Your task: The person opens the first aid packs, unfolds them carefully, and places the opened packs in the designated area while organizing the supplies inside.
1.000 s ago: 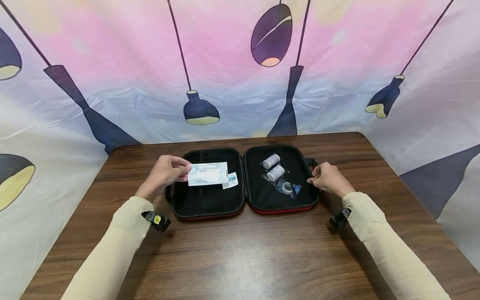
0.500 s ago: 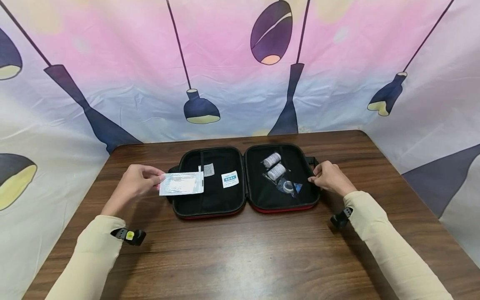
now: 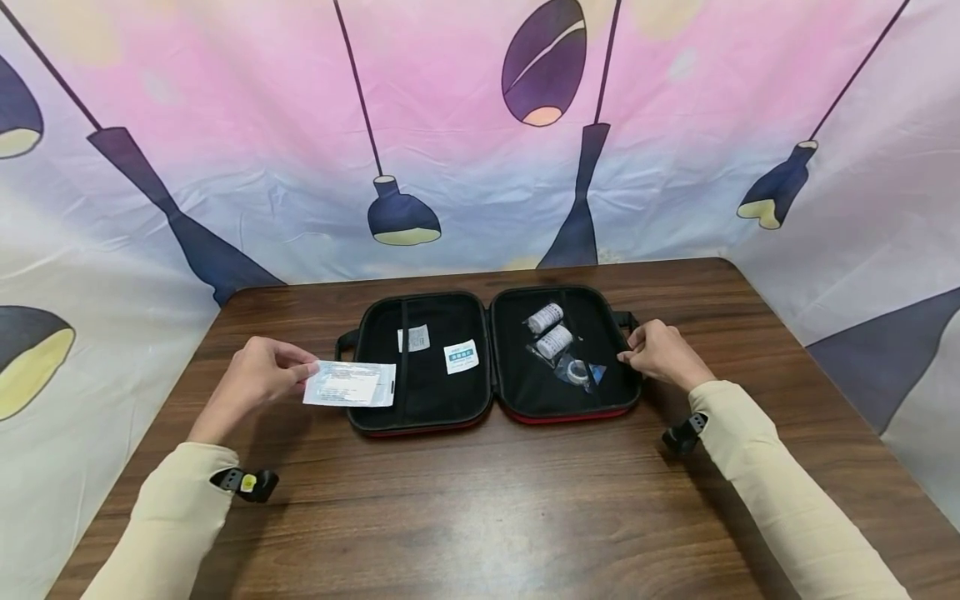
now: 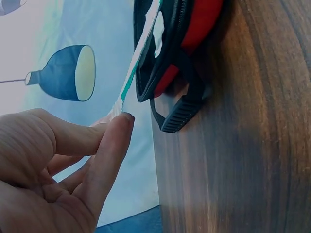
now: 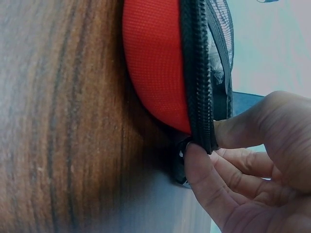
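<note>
A red zip case with black lining (image 3: 442, 396) lies open flat on the table, its two halves side by side. My left hand (image 3: 262, 379) pinches one end of a flat white packet (image 3: 349, 384) between thumb and fingers, and the packet overlaps the case's left edge in the head view. In the left wrist view the packet (image 4: 138, 58) shows nearly edge-on. My right hand (image 3: 660, 354) pinches the zipped rim (image 5: 201, 97) of the right half near its corner. Two small white packets (image 3: 461, 357) lie in the left half.
Two wrapped white rolls (image 3: 553, 342) and a ring-shaped roll in a clear bag (image 3: 577, 372) sit in the right half. A black carry handle (image 4: 184, 109) sticks out from the case's left side. The brown wooden table (image 3: 480, 508) ends at a printed cloth backdrop (image 3: 480, 125).
My left hand has moved left and toward me with the white packet, uncovering the small packets in the left half. My right hand has stayed on the case's rim.
</note>
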The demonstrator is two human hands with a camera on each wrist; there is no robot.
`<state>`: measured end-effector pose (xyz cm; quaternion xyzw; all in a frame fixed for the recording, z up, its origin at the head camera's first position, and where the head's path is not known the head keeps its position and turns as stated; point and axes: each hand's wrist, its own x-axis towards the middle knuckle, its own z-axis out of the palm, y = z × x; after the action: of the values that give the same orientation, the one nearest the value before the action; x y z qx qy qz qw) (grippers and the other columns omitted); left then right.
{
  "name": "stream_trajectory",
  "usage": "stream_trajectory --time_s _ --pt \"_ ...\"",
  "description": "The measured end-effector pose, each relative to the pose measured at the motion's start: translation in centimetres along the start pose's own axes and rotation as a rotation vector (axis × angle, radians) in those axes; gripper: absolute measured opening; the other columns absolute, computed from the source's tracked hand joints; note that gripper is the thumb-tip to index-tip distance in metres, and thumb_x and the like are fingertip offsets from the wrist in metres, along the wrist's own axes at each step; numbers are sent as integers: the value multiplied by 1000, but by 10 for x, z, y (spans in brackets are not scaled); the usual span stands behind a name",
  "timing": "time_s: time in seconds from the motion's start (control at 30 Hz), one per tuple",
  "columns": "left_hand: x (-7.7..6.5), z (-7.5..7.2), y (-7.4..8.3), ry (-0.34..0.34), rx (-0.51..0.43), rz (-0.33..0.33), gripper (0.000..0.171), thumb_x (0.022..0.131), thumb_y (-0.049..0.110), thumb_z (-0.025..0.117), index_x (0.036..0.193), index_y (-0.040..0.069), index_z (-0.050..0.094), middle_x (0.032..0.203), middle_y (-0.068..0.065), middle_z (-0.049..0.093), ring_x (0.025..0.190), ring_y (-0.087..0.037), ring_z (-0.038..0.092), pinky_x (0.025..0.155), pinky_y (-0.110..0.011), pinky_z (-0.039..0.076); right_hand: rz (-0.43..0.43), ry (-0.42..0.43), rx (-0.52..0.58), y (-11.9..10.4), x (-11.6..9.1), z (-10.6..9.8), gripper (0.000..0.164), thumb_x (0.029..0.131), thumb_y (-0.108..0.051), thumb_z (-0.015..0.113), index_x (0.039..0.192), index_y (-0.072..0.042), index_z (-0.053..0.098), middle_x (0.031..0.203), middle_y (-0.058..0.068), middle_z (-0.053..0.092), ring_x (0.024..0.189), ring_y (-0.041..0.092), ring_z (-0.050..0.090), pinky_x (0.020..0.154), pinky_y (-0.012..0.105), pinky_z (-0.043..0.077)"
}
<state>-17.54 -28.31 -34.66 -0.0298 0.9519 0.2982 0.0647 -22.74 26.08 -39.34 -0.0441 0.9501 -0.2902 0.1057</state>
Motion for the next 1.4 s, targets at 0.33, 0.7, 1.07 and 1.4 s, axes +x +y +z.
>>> stream_trajectory --time_s 0.33,0.7,1.07,1.4 --pt "6 13 7 -13 11 43 23 98 12 68 108 -7 74 93 -18 73 75 -24 74 56 -30 49 0 -1 8 1 1 0 32 90 -3 61 117 14 60 117 31 66 102 35 67 70 33 53" --pt "11 29 14 -48 -61 57 21 98 9 66 108 -9 73 91 -16 73 76 -24 74 64 -33 59 -4 -6 24 1 1 -1 32 91 -2 59 118 14 60 119 33 65 102 36 68 68 32 52" --pt "11 34 20 -55 -39 47 21 99 11 67 110 -6 72 93 -15 73 77 -19 70 65 -31 55 1 3 10 2 1 -1 31 89 -3 61 115 13 61 116 31 67 100 34 67 69 32 52" --pt "8 39 27 -69 -74 46 18 97 8 68 107 -6 74 91 -13 74 77 -22 74 68 -34 58 2 0 26 2 2 1 31 90 -1 60 117 14 60 111 27 70 106 37 68 68 31 53"
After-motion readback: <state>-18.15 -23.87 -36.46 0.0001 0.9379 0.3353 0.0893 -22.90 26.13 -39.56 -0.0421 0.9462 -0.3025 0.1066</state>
